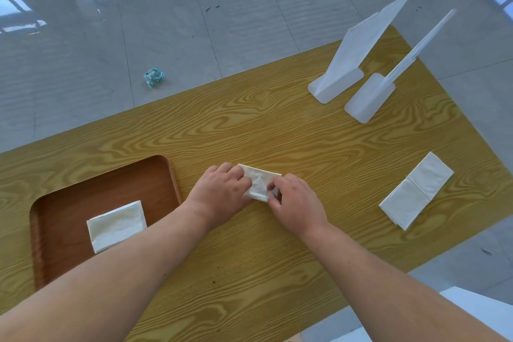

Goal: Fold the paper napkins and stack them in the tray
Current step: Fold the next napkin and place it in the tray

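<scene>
Napkin (259, 184), half folded, is lying mid-table between both hands. Left hand (222, 191) is pressing one end flat with curled fingers; right hand (295, 203) is pinching the other end. Edges should be lined up before creasing, then moved to the tray (63, 203) at left.

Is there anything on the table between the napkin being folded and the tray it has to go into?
Nothing visible. The napkin, held by the left hand and right hand, lies just right of the tray, with only bare table between. The tray holds one folded stack, left of the napkin's path.
</scene>
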A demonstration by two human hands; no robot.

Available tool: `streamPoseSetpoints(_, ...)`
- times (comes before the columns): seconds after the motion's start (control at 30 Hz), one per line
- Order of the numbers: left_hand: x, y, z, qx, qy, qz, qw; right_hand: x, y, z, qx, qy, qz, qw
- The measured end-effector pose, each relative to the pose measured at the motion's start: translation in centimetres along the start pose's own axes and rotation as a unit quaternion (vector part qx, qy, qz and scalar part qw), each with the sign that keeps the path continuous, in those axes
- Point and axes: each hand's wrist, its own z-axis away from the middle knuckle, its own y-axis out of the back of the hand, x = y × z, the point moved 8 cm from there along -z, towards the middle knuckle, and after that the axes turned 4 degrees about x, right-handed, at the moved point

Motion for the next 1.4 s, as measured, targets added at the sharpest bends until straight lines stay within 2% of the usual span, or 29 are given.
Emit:
streamPoseSetpoints(0.13, 0.7, 0.9, 0.6, 0.028, -0.044, -0.049, 0.997, 0.6, 0.5, 0.1, 0.018, -0.096, -0.070, 0.993)
streamPoseSetpoints(0.2, 0.0, 1.9, 1.1, 0.063, -0.007, -0.011, 0.998, 1.1, 0.8, 0.4, 0.033, -0.153, -0.087, 0.984)
streamPoseSetpoints(0.27, -1.2, 2.7, 1.8, 0.083, 0.049, 0.068, 0.993, 1.3, 0.0, 0.8, -0.006, -0.230, -0.153, 0.961)
streamPoseSetpoints(0.3, -1.6, 3.3, 2.3, 0.101, 0.057, 0.090, 0.989, 1.1, -1.0, 1.1, -0.045, -0.280, -0.223, 0.933)
streamPoseSetpoints(0.37, -1.7, 4.4, 3.7, 0.141, 0.028, 0.064, 0.988, -0.6, -3.2, 1.8, -0.125, -0.362, -0.380, 0.842)
streamPoseSetpoints(0.43, -1.6, 5.2, 5.1, 0.160, -0.019, 0.021, 0.987, -2.9, -4.2, 1.8, -0.164, -0.374, -0.489, 0.770)
streamPoseSetpoints(0.47, -1.7, 5.5, 6.1, 0.171, -0.038, 0.002, 0.984, -4.2, -4.5, 1.5, -0.177, -0.362, -0.515, 0.757)
streamPoseSetpoints(0.53, -2.7, 6.0, 8.2, 0.197, -0.031, 0.011, 0.980, -6.8, -4.8, 0.9, -0.194, -0.320, -0.512, 0.773)
streamPoseSetpoints(0.57, -3.7, 6.0, 9.1, 0.199, 0.009, 0.048, 0.979, -7.9, -4.8, 0.6, -0.197, -0.298, -0.502, 0.788)
streamPoseSetpoints(0.63, -7.3, 5.2, 11.6, 0.175, 0.165, 0.154, 0.958, -10.6, -5.3, 0.3, -0.206, -0.261, -0.496, 0.802)
streamPoseSetpoints(0.67, -9.3, 4.5, 13.1, 0.161, 0.260, 0.216, 0.927, -12.1, -5.8, 0.2, -0.215, -0.244, -0.499, 0.803)
streamPoseSetpoints(0.7, -11.2, 3.7, 14.7, 0.144, 0.344, 0.296, 0.879, -13.5, -6.2, 0.2, -0.226, -0.230, -0.500, 0.804)
streamPoseSetpoints(0.73, -12.6, 2.6, 16.0, 0.124, 0.409, 0.399, 0.811, -14.7, -6.7, 0.2, -0.239, -0.218, -0.500, 0.804)
streamPoseSetpoints(0.8, -14.3, 0.4, 18.4, 0.089, 0.475, 0.594, 0.644, -17.3, -7.9, 0.3, -0.264, -0.198, -0.495, 0.804)
streamPoseSetpoints(0.83, -15.0, -0.3, 19.5, 0.078, 0.483, 0.635, 0.597, -18.3, -8.6, 0.4, -0.273, -0.193, -0.487, 0.807)
streamPoseSetpoints(0.87, -15.8, -0.6, 20.5, 0.075, 0.487, 0.640, 0.590, -19.1, -9.3, 0.5, -0.277, -0.192, -0.471, 0.815)
streamPoseSetpoints(0.97, -18.0, -1.8, 23.9, 0.075, 0.504, 0.597, 0.619, -20.5, -11.3, 0.3, -0.264, -0.170, -0.368, 0.875)
streamPoseSetpoints(1.07, -19.7, -2.8, 26.5, 0.087, 0.516, 0.579, 0.625, -21.8, -13.1, 0.2, -0.259, -0.119, -0.255, 0.924)
streamPoseSetpoints(1.13, -20.5, -3.5, 27.6, 0.084, 0.529, 0.563, 0.630, -22.7, -14.2, 0.2, -0.268, -0.090, -0.194, 0.939)
streamPoseSetpoints(1.27, -22.1, -4.3, 28.7, 0.065, 0.542, 0.493, 0.677, -24.0, -15.2, -0.2, -0.262, -0.039, -0.094, 0.960)
streamPoseSetpoints(1.4, -23.2, -4.7, 29.1, 0.056, 0.554, 0.444, 0.702, -25.2, -15.0, -0.6, -0.231, 0.013, -0.014, 0.973)
